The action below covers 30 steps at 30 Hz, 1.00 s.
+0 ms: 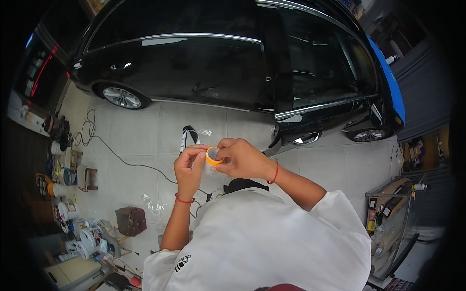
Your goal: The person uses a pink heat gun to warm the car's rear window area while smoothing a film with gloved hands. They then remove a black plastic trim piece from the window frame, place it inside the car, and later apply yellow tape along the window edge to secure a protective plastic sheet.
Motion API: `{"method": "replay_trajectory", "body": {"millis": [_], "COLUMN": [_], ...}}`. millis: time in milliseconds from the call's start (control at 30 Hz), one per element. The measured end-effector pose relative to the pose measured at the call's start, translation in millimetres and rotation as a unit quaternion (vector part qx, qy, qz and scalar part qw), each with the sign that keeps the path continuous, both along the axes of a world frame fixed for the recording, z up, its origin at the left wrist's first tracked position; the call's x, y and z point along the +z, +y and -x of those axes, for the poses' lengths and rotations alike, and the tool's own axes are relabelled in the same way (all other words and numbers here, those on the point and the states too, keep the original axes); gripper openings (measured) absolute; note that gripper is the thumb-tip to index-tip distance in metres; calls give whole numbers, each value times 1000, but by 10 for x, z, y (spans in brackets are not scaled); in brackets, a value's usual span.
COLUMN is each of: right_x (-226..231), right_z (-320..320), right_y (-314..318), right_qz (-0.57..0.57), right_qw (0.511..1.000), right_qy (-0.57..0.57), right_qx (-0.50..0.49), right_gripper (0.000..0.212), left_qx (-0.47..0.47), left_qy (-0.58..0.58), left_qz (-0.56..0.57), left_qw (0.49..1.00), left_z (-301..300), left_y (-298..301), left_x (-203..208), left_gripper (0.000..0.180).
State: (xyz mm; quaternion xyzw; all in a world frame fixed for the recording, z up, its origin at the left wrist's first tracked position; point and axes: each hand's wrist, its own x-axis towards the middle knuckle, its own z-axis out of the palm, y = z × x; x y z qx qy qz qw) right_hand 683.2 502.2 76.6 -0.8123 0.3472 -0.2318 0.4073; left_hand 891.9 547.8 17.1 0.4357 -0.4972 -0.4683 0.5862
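In front of my chest I hold a small roll of orange tape with a pale core. The fingers of my right hand are closed on it from the right, with a fingertip at the core's opening. My left hand pinches at its left edge, thumb and fingers together; whether a loose tape end is between them I cannot tell. Some clear film shows just below the roll. Beyond my hands stands a black car with its front door swung open.
A dark cable runs across the pale tiled floor. A brown box stands at lower left, near several buckets and containers. A black-and-white object lies beyond my hands. At right is a metal-framed rack.
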Motion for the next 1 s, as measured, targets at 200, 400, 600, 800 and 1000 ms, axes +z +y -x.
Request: {"method": "replay_trajectory", "body": {"millis": [200, 400, 600, 800, 1000], "right_x": [1392, 1860, 1484, 1556, 616], "right_z": [287, 299, 228, -137, 137], "right_y": [-1460, -2495, -1673, 688, 763], "right_qz": [498, 360, 481, 472, 204], "right_qw": [840, 818, 728, 608, 655], "right_qy": [-35, 155, 22, 92, 124], "right_qx": [-215, -421, -488, -632, -717], "right_gripper": [35, 48, 31, 18, 31], "left_qx": [22, -147, -383, -515, -652], "left_qy": [-303, -330, -324, -242, -163], "left_qz": [161, 160, 154, 151, 127], "left_qw": [939, 919, 851, 809, 729], "left_z": [-68, 201, 543, 849, 1639], "left_y": [-526, -902, -1296, -1628, -1731], "left_x": [209, -43, -292, -471, -236], "left_gripper": [2, 5, 9, 10, 7]}}
